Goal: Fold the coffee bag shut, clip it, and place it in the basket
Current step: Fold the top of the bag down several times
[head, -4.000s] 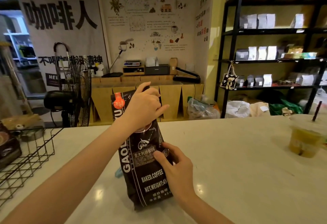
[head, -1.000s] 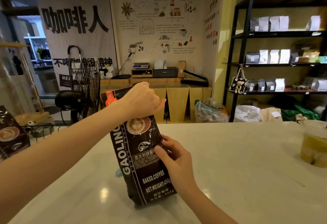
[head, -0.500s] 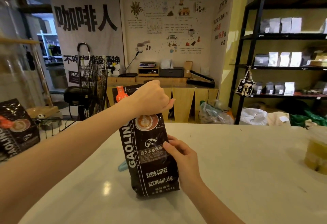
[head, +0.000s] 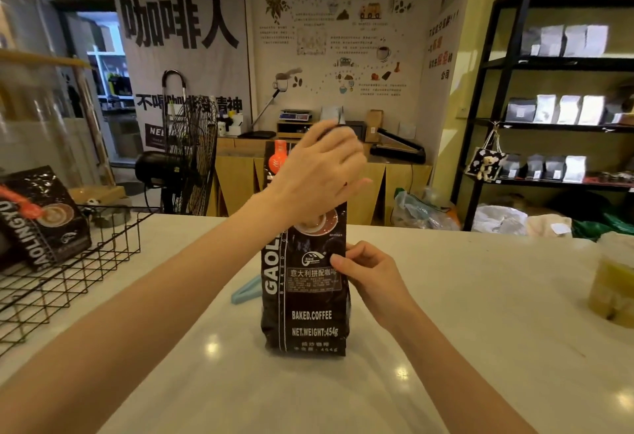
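Note:
A black coffee bag point(head: 307, 299) stands upright on the white counter point(head: 463, 330) in the middle of the view. My left hand point(head: 317, 176) covers its top and grips the top edge, which hides the fold. My right hand point(head: 372, 274) pinches the bag's right side about halfway up. A light blue clip point(head: 245, 291) lies on the counter just behind the bag's left side, partly hidden. The black wire basket point(head: 85, 262) sits at the left edge of the counter.
Another black coffee bag point(head: 39, 217) leans inside the basket. A plastic cup with a yellow drink point(head: 612, 284) stands at the far right of the counter. Behind the counter are a fan, a wooden desk and black shelves with pouches.
The view has swung left, so the basket and its bag show more fully. My left hand has loosened from a fist to spread fingers on the bag's top. The bag now stands straighter.

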Tool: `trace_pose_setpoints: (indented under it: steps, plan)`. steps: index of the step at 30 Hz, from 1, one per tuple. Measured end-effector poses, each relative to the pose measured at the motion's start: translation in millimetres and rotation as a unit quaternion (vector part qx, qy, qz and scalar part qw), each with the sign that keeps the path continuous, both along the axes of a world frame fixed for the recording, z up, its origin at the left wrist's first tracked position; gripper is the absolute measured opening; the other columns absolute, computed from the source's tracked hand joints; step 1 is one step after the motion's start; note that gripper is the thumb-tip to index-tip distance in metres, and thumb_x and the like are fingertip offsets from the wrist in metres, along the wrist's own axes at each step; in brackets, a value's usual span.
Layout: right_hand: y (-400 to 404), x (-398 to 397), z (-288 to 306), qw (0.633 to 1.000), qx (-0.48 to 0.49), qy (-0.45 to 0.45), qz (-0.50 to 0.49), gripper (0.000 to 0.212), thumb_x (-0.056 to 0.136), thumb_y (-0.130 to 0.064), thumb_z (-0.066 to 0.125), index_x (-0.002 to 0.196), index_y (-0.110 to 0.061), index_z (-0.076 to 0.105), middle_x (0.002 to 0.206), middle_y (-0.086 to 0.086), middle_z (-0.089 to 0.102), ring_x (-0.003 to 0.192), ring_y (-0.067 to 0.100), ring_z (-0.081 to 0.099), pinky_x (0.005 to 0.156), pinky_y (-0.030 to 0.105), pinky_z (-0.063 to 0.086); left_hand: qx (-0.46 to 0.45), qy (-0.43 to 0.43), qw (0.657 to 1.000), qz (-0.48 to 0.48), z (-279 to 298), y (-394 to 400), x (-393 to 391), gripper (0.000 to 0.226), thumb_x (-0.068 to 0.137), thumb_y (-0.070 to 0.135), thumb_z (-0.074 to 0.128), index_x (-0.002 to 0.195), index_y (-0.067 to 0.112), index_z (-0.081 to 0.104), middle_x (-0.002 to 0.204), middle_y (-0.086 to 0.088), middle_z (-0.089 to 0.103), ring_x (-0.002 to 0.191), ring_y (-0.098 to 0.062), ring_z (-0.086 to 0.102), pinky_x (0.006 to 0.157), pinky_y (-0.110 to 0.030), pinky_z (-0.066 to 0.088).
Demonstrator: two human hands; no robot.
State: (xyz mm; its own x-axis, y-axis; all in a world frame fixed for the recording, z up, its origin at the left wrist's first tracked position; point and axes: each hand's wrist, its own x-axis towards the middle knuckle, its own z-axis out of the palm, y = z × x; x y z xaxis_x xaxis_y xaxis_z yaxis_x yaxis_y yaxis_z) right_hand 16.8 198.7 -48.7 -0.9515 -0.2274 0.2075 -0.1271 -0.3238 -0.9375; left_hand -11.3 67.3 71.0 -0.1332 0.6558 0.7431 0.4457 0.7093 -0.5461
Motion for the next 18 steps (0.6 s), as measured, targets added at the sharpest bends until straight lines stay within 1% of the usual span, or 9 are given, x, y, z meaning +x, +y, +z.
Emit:
trace_pose_setpoints:
  steps: [2,5,7,8,10,11,14,16,18]
  plan:
    - [6,-1,1,1.0,-0.01,-0.006,0.018,0.018,0.07,-0.004,0.068,0.062,-0.009,0.053,0.087,0.003,0.072,0.085,0.019,0.067,0.066,0.028,0.054,0.192,-0.081,0.977,-0.045,-20,-12,20,0.041,0.085,0.042,0.048,0.113,0.014,0.056,0.125,-0.006,0.057,0.121,-0.019,0.044,0.106,-0.035,0.022]
    - [10,-1,3,0.999,-0.007,-0.013,0.046,0.018,0.064,-0.009,0.068,0.064,-0.009,0.05,0.081,-0.001,0.073,0.083,0.016,0.067,0.067,0.029,0.054,0.419,-0.245,0.871,-0.08,-67,-37,44,0.071,0.072,0.052,0.055,0.128,0.013,0.037,0.136,-0.009,0.042,0.126,-0.017,0.036,0.106,-0.033,0.028]
    - [10,-1,4,0.998,0.002,-0.01,0.056,0.019,0.063,-0.011,0.068,0.065,-0.009,0.049,0.08,-0.003,0.073,0.082,0.015,0.067,0.068,0.029,0.054,0.5,-0.396,0.763,-0.102,-93,-48,53,0.087,0.061,0.062,0.06,0.131,0.023,0.027,0.134,-0.003,0.04,0.124,-0.018,0.04,0.099,-0.029,0.036]
    - [9,-2,6,0.998,0.009,-0.01,0.056,0.019,0.064,-0.011,0.068,0.066,-0.009,0.049,0.081,-0.002,0.073,0.083,0.015,0.067,0.068,0.029,0.054,0.529,-0.469,0.694,-0.137,-99,-49,55,0.085,0.062,0.062,0.062,0.129,0.028,0.024,0.132,0.0,0.041,0.121,-0.018,0.044,0.092,-0.026,0.041]
    - [7,-2,10,0.998,0.021,-0.007,0.051,0.016,0.07,-0.009,0.066,0.068,-0.01,0.05,0.081,-0.002,0.072,0.082,0.013,0.068,0.067,0.027,0.054,0.578,-0.552,0.563,-0.212,-105,-45,56,0.063,0.076,0.044,0.058,0.128,0.033,0.024,0.126,-0.001,0.049,0.108,-0.015,0.056,0.075,-0.021,0.05]
    - [7,-2,13,0.999,0.022,-0.003,0.043,0.015,0.073,-0.008,0.064,0.07,-0.012,0.05,0.08,-0.003,0.072,0.082,0.012,0.067,0.066,0.026,0.053,0.598,-0.553,0.535,-0.224,-105,-41,54,0.054,0.083,0.034,0.054,0.129,0.033,0.026,0.12,0.0,0.054,0.1,-0.012,0.059,0.067,-0.02,0.052]
    - [4,-2,24,0.999,0.003,0.033,0.009,0.015,0.068,-0.019,0.067,0.08,-0.016,0.056,0.082,-0.007,0.072,0.082,0.01,0.067,0.067,0.022,0.051,0.636,-0.515,0.521,-0.244,-105,-31,49,0.038,0.089,0.025,0.048,0.123,0.036,0.035,0.105,0.003,0.06,0.088,-0.011,0.064,0.056,-0.018,0.054]
    - [2,-5,28,0.999,-0.005,0.049,-0.017,0.029,0.062,-0.026,0.069,0.089,-0.018,0.06,0.086,-0.005,0.073,0.083,0.011,0.068,0.067,0.022,0.052,0.635,-0.502,0.527,-0.258,-106,-26,48,0.032,0.089,0.026,0.048,0.116,0.041,0.039,0.107,0.002,0.061,0.092,-0.014,0.065,0.061,-0.021,0.056]
    - [0,-9,29,0.997,-0.006,0.057,-0.053,0.03,0.059,-0.025,0.072,0.087,-0.017,0.063,0.088,0.001,0.073,0.085,0.017,0.068,0.07,0.028,0.053,0.634,-0.493,0.535,-0.262,-107,-25,47,0.03,0.088,0.027,0.048,0.112,0.043,0.041,0.108,0.002,0.062,0.092,-0.013,0.065,0.063,-0.021,0.056]
